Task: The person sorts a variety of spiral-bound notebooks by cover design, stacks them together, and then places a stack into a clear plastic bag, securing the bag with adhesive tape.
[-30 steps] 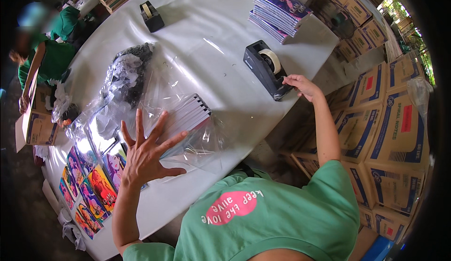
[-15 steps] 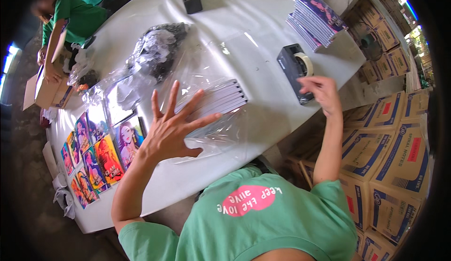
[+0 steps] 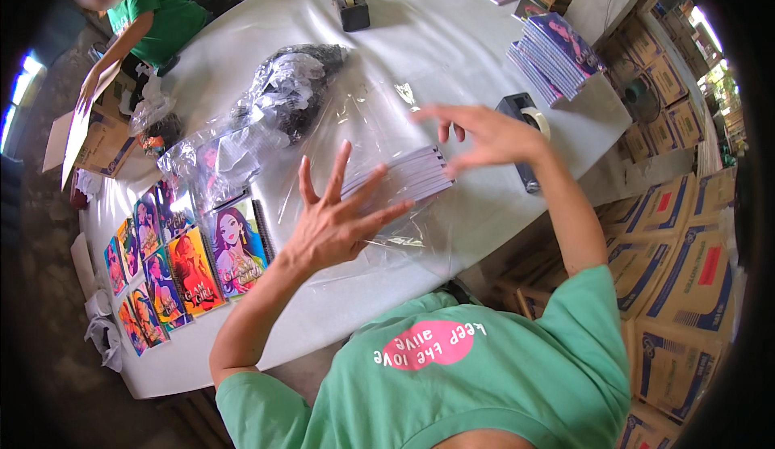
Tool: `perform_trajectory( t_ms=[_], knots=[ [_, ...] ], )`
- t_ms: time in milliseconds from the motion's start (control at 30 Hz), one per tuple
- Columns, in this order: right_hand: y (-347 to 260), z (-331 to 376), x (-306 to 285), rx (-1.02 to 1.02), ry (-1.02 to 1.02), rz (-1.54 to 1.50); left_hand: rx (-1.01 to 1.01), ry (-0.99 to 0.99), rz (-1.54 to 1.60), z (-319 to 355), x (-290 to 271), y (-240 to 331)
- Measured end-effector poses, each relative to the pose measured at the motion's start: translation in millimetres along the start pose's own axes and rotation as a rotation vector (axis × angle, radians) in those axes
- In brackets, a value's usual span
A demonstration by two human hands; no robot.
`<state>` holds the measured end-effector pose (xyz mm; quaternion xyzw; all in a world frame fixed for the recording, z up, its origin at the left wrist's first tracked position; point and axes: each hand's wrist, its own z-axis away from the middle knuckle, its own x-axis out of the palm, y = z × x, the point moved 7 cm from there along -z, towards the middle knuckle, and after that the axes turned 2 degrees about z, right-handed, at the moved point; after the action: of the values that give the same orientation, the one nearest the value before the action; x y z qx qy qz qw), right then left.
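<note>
A small stack of spiral notebooks (image 3: 420, 176) lies flat under a loose clear plastic sheet (image 3: 404, 247), in front of me on the table. My left hand (image 3: 335, 219) spreads its fingers over the stack's left part; whether it touches the plastic is hard to judge. Above the stack's right end hovers my right hand (image 3: 488, 136), slightly blurred, index finger stretched out and thumb apart. A thin strip of tape on its fingers cannot be made out. Just behind that hand stands a black tape dispenser (image 3: 514, 108), partly covered by my wrist.
Colourful notebooks (image 3: 194, 275) lie in rows at the left. Crumpled plastic (image 3: 299, 86) sits beyond my left hand. Farther off are another tape dispenser (image 3: 353, 14) and a notebook pile (image 3: 557, 55). Cartons (image 3: 686, 263) rise at the right. A co-worker (image 3: 161, 13) handles a box (image 3: 105, 144).
My right hand has left the tape dispenser and moved left over the notebook stack. My left hand stays spread over the stack. The co-worker's hand has shifted up on the box flap.
</note>
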<state>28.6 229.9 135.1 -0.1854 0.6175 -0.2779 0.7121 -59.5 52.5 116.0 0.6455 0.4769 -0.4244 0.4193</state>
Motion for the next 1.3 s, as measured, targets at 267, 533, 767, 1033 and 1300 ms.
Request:
perform_trajectory(
  t_ms=[267,533,767,1033,1300],
  knots=[
    [29,14,83,-0.314,0.619,-0.636,-0.41,0.608,0.633,4,-21,-12],
    [2,11,57,-0.24,0.382,-0.797,-0.56,0.515,0.343,10,3,-5],
    [-55,28,14,-0.325,0.626,-0.227,-0.626,0.452,0.463,7,8,-13],
    [35,5,62,0.147,0.511,-1.135,-0.745,0.377,0.828,1,21,-37],
    [31,-29,54,0.178,0.316,-1.042,-0.799,0.29,1.401,-12,28,-81]
  ],
)
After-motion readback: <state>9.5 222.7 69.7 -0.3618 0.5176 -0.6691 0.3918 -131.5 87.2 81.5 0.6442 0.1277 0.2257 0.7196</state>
